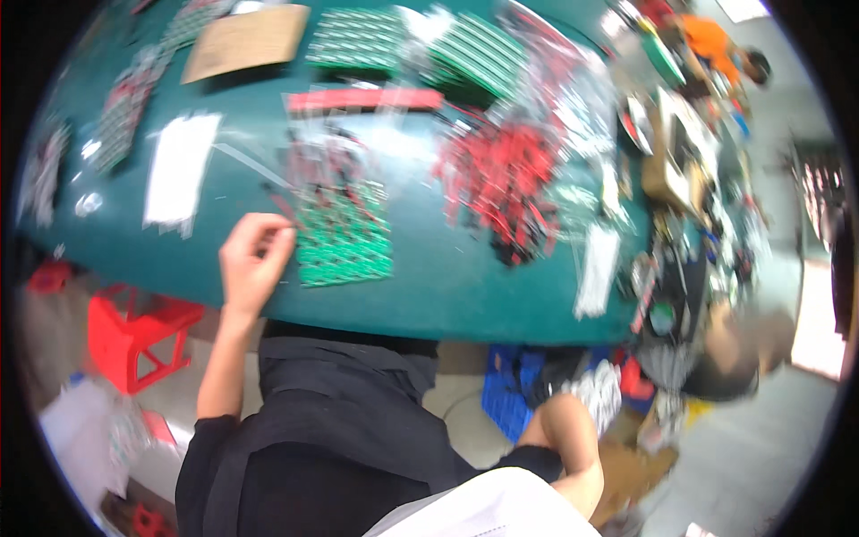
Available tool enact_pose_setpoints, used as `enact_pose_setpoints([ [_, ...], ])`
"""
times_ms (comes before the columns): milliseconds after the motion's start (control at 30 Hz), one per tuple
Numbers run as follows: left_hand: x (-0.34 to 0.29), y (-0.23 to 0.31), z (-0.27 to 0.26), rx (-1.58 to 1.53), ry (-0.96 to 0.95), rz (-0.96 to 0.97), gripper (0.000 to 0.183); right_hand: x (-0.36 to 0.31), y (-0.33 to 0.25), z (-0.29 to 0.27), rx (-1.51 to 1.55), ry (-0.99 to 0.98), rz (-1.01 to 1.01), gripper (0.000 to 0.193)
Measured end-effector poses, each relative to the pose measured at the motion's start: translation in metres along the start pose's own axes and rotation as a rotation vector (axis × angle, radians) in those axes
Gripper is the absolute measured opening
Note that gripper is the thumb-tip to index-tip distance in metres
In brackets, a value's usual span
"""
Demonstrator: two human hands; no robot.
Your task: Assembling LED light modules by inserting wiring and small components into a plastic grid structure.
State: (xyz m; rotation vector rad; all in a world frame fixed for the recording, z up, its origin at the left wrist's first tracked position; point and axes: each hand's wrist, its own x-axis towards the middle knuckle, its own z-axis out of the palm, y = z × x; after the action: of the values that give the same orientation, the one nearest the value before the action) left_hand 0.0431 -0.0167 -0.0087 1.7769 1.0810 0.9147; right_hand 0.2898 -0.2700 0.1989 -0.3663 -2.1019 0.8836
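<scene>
My left hand (255, 259) is raised over the near edge of the table, left of a panel of green circuit boards (346, 255). Its fingers are curled with the tips pinched together; motion blur hides what, if anything, is between them. Red and black wires (331, 161) spread over the panel's far part, below a red strip (367, 99). Of my right arm (573, 438) I see only the bent elbow and part of the forearm, beside a white, cloth-like thing (492, 515) at the lower edge. The right hand itself is out of sight.
A heap of red and black wires (501, 179) lies right of the panel. Stacked green boards (353, 40) and brown cardboard (246, 43) sit farther back. White strips (182, 174) lie at left. A red stool (139, 336) and blue crate (506, 394) stand below. Another person (711, 45) is at far right.
</scene>
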Motion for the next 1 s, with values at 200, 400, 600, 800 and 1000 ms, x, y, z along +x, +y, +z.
enact_pose_setpoints([
  [200,-0.015,0.005,-0.009,-0.047,-0.019,0.083,0.008,-0.120,0.038,-0.016,-0.995,0.874,1.178,0.020],
  [400,0.007,0.009,-0.085,0.177,0.045,0.062,0.010,-0.213,0.102,-0.035,-1.419,0.621,1.579,0.030],
  [600,0.053,-0.014,-0.169,0.493,0.218,-0.100,0.016,-0.219,0.125,-0.051,-1.620,0.439,1.717,0.037],
  [800,0.088,-0.043,-0.171,0.830,0.058,-0.258,0.017,-0.228,0.161,-0.074,-1.602,0.511,1.579,0.036],
  [1000,0.091,-0.047,-0.160,0.852,-0.046,-0.291,0.039,-0.227,0.190,-0.107,-1.629,0.547,1.413,0.034],
])
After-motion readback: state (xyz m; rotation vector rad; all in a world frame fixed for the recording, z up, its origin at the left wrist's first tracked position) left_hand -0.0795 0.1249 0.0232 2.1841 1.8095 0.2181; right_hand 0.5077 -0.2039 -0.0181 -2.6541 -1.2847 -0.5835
